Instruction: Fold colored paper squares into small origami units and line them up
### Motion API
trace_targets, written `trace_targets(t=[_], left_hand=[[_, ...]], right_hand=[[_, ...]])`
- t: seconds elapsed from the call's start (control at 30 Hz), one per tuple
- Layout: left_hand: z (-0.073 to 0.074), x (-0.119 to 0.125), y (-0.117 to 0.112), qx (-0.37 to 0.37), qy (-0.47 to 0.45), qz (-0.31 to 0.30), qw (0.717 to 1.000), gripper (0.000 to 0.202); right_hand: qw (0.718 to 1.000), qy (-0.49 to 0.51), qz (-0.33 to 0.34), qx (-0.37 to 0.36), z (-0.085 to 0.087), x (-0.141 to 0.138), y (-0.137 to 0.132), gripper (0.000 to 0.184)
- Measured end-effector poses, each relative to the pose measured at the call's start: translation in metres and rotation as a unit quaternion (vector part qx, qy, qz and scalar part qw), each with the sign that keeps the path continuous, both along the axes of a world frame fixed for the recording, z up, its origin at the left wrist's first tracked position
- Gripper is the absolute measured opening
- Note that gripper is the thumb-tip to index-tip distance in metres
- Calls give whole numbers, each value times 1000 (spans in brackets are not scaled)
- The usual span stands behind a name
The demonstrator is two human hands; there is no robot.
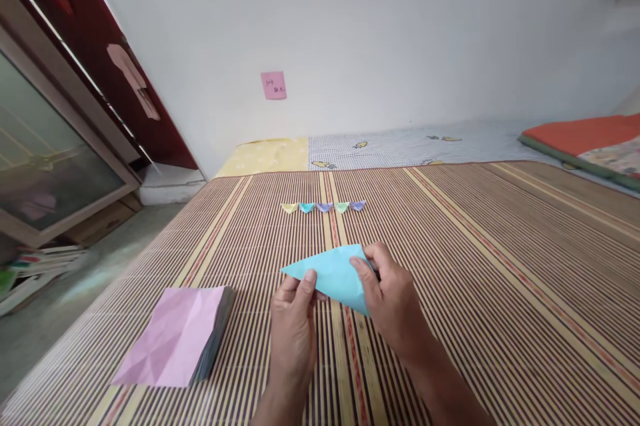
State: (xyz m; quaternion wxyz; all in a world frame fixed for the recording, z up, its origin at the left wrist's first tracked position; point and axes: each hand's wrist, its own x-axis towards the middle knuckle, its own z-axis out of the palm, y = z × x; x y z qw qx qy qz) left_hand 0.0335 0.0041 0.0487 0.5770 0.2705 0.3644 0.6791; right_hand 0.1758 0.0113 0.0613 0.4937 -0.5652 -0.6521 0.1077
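A folded light-blue sheet of paper (333, 273), pointed at its left end and wide at its right, is held between my two hands above the striped mat (440, 293). My left hand (295, 319) pinches its lower edge near the point, thumb on top. Gripping the wide right end, my right hand (390, 293) has its thumb on the upper face and its fingers largely hidden behind. To the left lies a stack of square paper (173, 336) with a creased pink sheet on top. Beyond my hands, several small folded paper pieces (324, 207) form a row.
Patterned cloth (370, 146) runs along the far side by the white wall (375, 33), where a pink note (273, 85) with handwriting is stuck. Folded orange bedding (575, 136) lies far right. A glass-panelled door (45, 146) and papers (40, 269) on the floor are at left.
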Motion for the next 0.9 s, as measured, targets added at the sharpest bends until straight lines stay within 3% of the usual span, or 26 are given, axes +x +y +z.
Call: trace_targets(t=[0.13, 0.23, 0.4, 0.5, 0.6, 0.77, 0.9], left_hand=[[2, -16, 5, 46, 63, 43, 996, 24], [5, -22, 8, 66, 47, 70, 994, 23], [3, -10, 4, 38, 50, -89, 994, 34], [-3, 5, -4, 15, 72, -106, 992, 21], [-5, 12, -7, 7, 73, -81, 994, 16], [-2, 1, 0, 14, 82, -2, 997, 16], [1, -10, 7, 17, 35, 68, 997, 20]], right_hand=[[1000, -2, 15, 14, 1, 12, 5, 22], [1000, 14, 15, 21, 5, 19, 5, 22], [998, 61, 8, 9, 11, 12, 2, 21], [995, 92, 41, -12, 12, 2, -1, 20], [973, 180, 111, -89, 11, -2, -1, 21], [885, 294, 271, -240, 5, 1, 5, 26], [891, 276, 264, -247, 3, 4, 7, 24]])
